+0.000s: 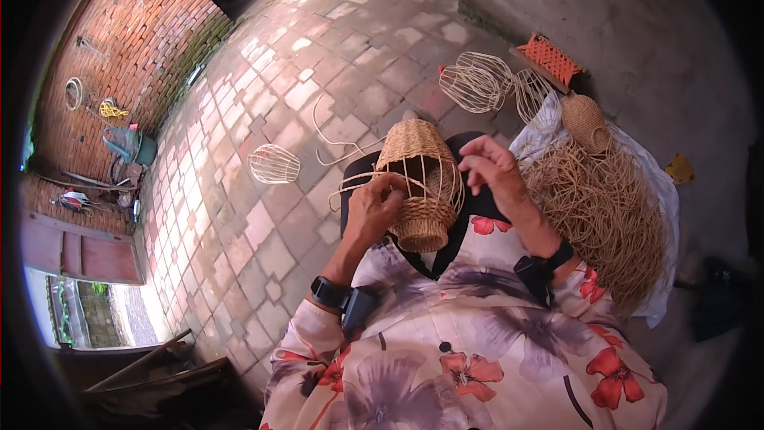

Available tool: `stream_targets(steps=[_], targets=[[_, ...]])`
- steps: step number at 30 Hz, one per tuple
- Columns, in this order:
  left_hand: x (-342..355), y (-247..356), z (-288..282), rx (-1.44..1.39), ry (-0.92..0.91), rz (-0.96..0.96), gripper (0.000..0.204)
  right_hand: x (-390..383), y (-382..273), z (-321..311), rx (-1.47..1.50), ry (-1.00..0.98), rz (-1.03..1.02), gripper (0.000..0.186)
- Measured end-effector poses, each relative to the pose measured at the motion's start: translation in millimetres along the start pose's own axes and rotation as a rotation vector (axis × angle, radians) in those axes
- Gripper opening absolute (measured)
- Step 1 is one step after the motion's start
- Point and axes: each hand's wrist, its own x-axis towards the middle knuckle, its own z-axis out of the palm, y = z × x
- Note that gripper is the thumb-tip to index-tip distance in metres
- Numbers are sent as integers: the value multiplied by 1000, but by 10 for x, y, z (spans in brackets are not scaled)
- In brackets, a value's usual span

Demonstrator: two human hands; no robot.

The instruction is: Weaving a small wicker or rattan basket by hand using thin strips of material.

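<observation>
A partly woven wicker basket [420, 146] lies on my lap, with tight straw-coloured bands at both ends and bare upright ribs between them. My left hand [380, 205] is at its left side, fingers curled round a pale cord [350, 181] that loops out to the left. Just right of the basket, my right hand [495, 171] is raised with its fingers bent and apart; I see nothing in it. The inside of the basket is mostly in shadow.
At right, a big heap of tan cord [597, 207] lies on a white sheet [667, 223], with a finished woven piece [585, 122] at its top. Bare wire-like frames [477, 81] lie beyond, another frame [274, 165] at left. An orange woven-top stool [551, 57] stands by the wall.
</observation>
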Motion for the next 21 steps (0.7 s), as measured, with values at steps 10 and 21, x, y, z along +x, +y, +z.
stream_targets(steps=[10,21], targets=[[-133,-206,-150,-776,-75,-137,18,-740,1200,-2334,120,607,239,15],[-151,-4,-136,-699,21,-235,24,-1475,2401,-2651,206,729,494,17]])
